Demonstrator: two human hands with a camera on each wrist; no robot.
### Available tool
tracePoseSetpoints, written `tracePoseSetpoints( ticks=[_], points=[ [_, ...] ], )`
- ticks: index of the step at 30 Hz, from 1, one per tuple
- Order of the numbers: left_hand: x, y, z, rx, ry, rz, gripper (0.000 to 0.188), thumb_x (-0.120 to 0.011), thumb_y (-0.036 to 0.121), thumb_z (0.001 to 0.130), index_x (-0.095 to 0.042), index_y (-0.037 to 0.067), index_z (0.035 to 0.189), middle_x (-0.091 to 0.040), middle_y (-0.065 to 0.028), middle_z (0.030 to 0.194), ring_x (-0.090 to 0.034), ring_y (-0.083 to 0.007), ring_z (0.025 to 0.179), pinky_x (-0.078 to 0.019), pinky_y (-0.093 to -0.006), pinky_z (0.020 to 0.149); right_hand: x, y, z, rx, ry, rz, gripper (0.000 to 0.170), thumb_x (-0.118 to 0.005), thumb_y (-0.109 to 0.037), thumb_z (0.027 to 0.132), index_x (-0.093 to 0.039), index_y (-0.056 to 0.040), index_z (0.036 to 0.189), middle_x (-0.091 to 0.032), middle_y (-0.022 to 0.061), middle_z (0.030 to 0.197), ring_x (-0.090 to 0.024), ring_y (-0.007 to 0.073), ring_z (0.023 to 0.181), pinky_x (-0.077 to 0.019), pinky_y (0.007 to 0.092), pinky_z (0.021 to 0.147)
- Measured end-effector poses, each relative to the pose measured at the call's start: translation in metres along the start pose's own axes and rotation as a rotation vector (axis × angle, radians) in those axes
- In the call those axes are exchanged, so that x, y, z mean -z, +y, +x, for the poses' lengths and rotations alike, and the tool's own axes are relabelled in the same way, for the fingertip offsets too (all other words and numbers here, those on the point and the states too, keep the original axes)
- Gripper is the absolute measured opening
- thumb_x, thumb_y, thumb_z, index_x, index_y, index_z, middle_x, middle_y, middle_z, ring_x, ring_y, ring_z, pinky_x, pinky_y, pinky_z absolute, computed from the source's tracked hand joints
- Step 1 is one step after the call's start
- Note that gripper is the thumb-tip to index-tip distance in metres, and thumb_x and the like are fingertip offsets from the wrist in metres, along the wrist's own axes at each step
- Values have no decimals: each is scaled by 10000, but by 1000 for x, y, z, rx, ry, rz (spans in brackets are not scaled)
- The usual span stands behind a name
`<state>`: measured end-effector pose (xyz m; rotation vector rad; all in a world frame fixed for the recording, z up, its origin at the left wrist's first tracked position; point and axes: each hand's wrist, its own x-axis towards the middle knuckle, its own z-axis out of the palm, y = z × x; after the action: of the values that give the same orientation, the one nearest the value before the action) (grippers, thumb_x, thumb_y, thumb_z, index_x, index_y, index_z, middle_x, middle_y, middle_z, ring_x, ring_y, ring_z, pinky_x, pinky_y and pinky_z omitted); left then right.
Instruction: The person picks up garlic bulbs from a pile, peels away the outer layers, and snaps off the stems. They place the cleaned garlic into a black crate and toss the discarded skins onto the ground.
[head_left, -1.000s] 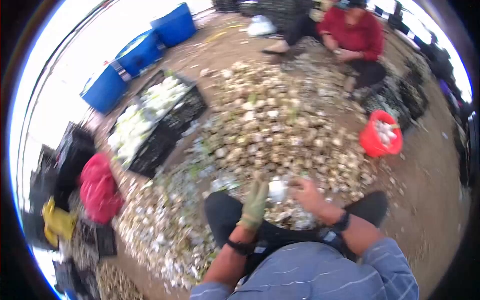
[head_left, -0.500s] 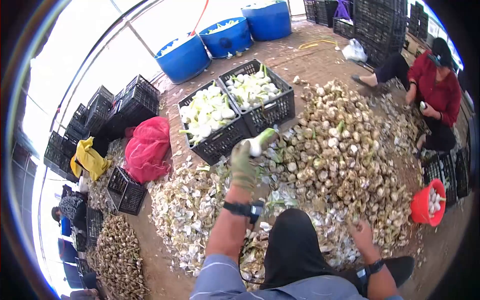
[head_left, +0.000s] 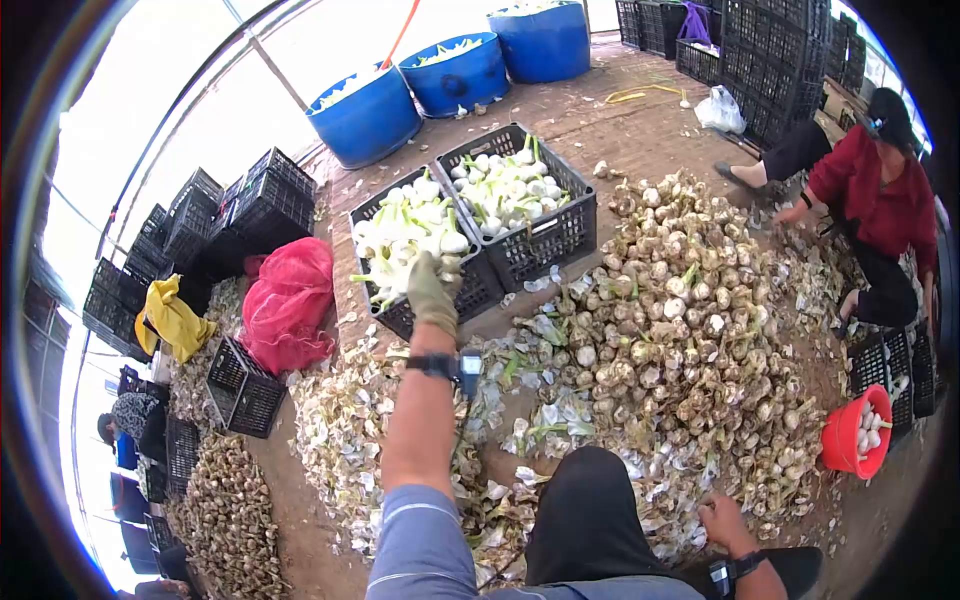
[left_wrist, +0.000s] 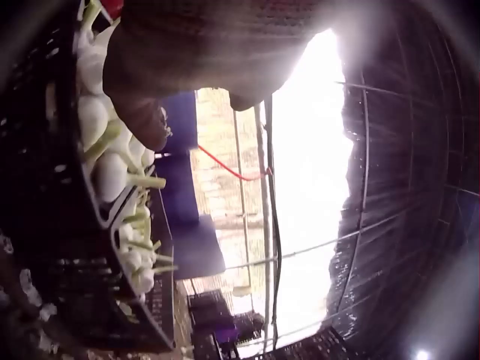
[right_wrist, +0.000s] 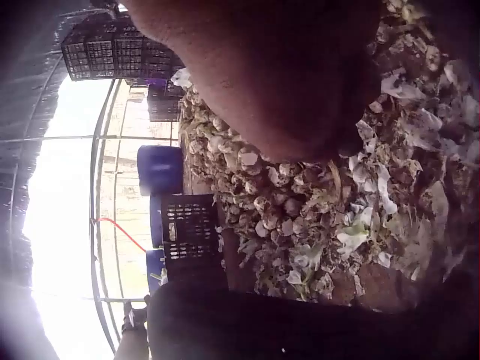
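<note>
A garlic-sorting shed: heaped bulbs [head_left: 690, 320], stacked black crates [head_left: 765, 70], blue tubs [head_left: 365, 120].

The left arm [head_left: 425, 430] stretches forward, left of the raised left knee [head_left: 588, 510], and the gloved left hand [head_left: 433, 292] is well ahead of that knee, fingers bent downward and spread; the bare right hand [head_left: 725, 524] is low, right of the knee, fingers loosely curled
</note>
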<state>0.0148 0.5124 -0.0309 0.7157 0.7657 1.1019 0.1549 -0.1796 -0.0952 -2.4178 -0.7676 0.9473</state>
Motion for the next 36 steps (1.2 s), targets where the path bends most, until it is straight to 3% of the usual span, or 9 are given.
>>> tracePoseSetpoints(
  ticks=[12, 15, 21, 23, 25, 28, 29, 31, 36],
  points=[
    [-121, -58, -284, 245, -650, 628, 174, -618, 195, 979, -668, 35, 1025, -680, -70, 876, -624, -110, 694, -528, -263, 587, 181, 33, -17, 106, 83, -102, 234, -701, -231, 812, -660, -12, 887, -652, 137, 743, -641, 257, 697, -511, 404, 642],
    [-138, -71, -340, -62, -1139, 866, 218, -637, 226, 974, -680, 40, 1078, -694, -59, 920, -647, -132, 803, -558, -285, 738, 226, 33, -53, -149, 49, 640, 204, -690, -188, 813, -655, 0, 883, -669, 75, 798, -637, 201, 704, -526, 374, 660],
    [-140, -94, -396, -50, -1315, 962, 290, -647, 216, 956, -657, 55, 1196, -706, -95, 1051, -660, -181, 959, -532, -324, 855, 198, 190, -84, -167, 24, 306, 347, -693, -100, 806, -644, 16, 1129, -684, 116, 1064, -654, 188, 915, -545, 327, 724],
    [-129, -98, -408, -18, -1335, 951, 294, -643, 208, 960, -650, 60, 1214, -700, -101, 1074, -654, -185, 985, -525, -325, 874, 181, 195, -100, -240, 129, 789, 418, -705, -140, 828, -629, 7, 1212, -643, 142, 1224, -637, 193, 1041, -542, 353, 819],
    [-106, -120, -407, 170, -1298, 988, 306, -612, 150, 972, -627, 29, 1253, -676, -86, 1159, -621, -184, 1061, -503, -331, 925, 158, 279, -106, 301, 170, -578, 418, -675, -183, 866, -628, -51, 1259, -639, 186, 1244, -647, 264, 1071, -527, 378, 883],
    [-122, -109, -425, 439, -1217, 1044, 335, -633, 185, 960, -634, -3, 1238, -672, -74, 1143, -609, -161, 1031, -493, -302, 909, 115, 270, -144, 104, 375, -388, 507, -701, -249, 816, -629, -92, 1292, -622, 212, 1220, -561, 384, 1159, -470, 497, 944],
    [-121, -117, -430, 185, -1214, 1193, 252, -606, 142, 965, -669, 2, 1165, -675, -22, 976, -618, -83, 857, -503, -245, 747, 126, 222, -158, -70, 426, -309, 468, -687, -262, 831, -637, -92, 1264, -610, 162, 1272, -542, 380, 1188, -473, 493, 937],
    [-121, -122, -427, 282, -1163, 1070, 251, -633, 123, 947, -674, 0, 1162, -683, -21, 965, -623, -95, 864, -506, -247, 741, 28, 365, -142, -213, 278, 489, 368, -663, -272, 851, -667, -26, 1125, -660, 209, 1095, -602, 401, 1054, -484, 476, 876],
    [-119, -136, -432, 260, -1107, 1226, 254, -654, 102, 930, -672, -24, 1150, -680, -35, 964, -617, -93, 826, -508, -250, 720, -43, 334, -165, -101, 406, 227, 329, -621, -302, 886, -677, -6, 1017, -679, 251, 984, -632, 424, 909, -492, 461, 794]
  ],
)
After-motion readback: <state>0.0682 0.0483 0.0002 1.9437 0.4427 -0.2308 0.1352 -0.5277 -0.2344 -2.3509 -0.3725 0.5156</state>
